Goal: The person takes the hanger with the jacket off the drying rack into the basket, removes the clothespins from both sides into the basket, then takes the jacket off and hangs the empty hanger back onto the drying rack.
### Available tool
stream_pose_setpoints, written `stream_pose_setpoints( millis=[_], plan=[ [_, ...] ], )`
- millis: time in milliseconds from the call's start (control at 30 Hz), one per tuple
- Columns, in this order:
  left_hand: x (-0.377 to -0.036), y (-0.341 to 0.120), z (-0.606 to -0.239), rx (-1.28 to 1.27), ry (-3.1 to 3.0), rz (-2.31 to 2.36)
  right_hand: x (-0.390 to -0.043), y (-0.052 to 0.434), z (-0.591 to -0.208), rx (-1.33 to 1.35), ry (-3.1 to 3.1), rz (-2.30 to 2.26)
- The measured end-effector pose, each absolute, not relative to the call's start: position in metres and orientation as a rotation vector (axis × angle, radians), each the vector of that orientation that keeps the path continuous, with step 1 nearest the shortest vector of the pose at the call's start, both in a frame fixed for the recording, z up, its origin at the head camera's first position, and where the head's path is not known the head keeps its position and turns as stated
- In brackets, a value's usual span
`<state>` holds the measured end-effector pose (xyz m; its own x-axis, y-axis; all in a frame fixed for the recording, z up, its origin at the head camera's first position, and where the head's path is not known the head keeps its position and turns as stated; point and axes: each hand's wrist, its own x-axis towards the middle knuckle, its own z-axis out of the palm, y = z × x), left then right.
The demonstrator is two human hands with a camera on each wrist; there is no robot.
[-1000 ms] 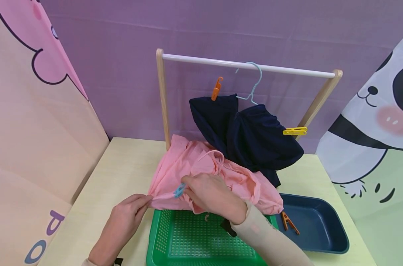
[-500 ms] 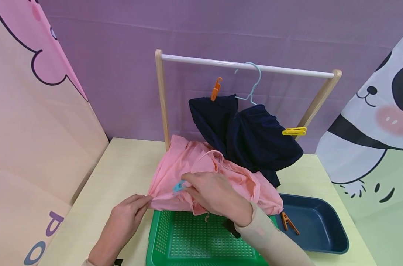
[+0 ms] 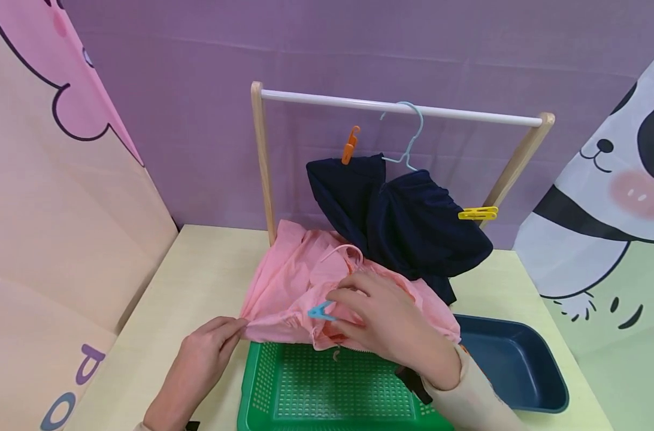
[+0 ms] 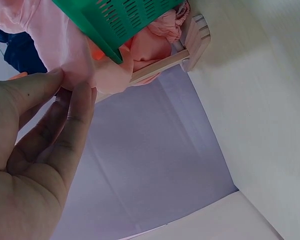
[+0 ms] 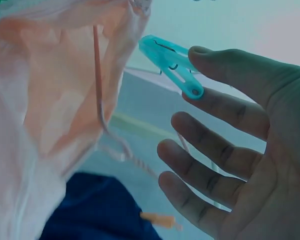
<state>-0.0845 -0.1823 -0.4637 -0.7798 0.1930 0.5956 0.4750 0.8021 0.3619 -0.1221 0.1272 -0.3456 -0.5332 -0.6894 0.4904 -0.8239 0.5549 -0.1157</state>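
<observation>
- Two hands work at the front edge of a pink garment, which lies on the desk under a small wooden rack and hangs partly over a green basket.
- The left hand pinches the left corner of the pink garment between thumb and fingers; the other fingers are curled beside them.
- The right hand rests over the middle of the garment, with its fingers spread and only a little bent.
- A blue clothespin sits at the tips of the right thumb and first finger. In the right wrist view the clothespin touches the fingertip, beside the cloth edge; whether it bites the cloth I cannot tell.
- A dark blue garment hangs on the rack from a light blue hanger, with an orange clothespin and a yellow clothespin on it.
- A dark blue tray stands just to the right of the basket.
</observation>
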Motion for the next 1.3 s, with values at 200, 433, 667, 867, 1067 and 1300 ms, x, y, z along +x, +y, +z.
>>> stream_pose_setpoints(
  millis=[200, 433, 667, 867, 1067, 1300],
  plan=[
    [-0.084, -0.182, -0.464, -0.495, -2.44, -0.689, -0.113, 0.166, -0.347, 1.171, -2.365, 0.503],
    [-0.085, -0.181, -0.463, -0.5, -2.442, -0.695, -0.095, 0.223, -0.349, 0.924, -2.506, 0.485],
    [-0.084, -0.181, -0.463, -0.507, -2.435, -0.68, -0.076, 0.281, -0.359, 0.596, -2.692, 0.456],
    [-0.085, -0.183, -0.463, -0.503, -2.431, -0.672, -0.07, 0.319, -0.368, 0.286, -2.904, 0.54],
    [-0.084, -0.184, -0.463, -0.501, -2.414, -0.663, -0.081, 0.349, -0.391, 0.168, -3.08, 0.508],
    [-0.085, -0.182, -0.464, -0.503, -2.406, -0.673, -0.096, 0.377, -0.425, 0.131, -3.225, 0.469]
  ],
)
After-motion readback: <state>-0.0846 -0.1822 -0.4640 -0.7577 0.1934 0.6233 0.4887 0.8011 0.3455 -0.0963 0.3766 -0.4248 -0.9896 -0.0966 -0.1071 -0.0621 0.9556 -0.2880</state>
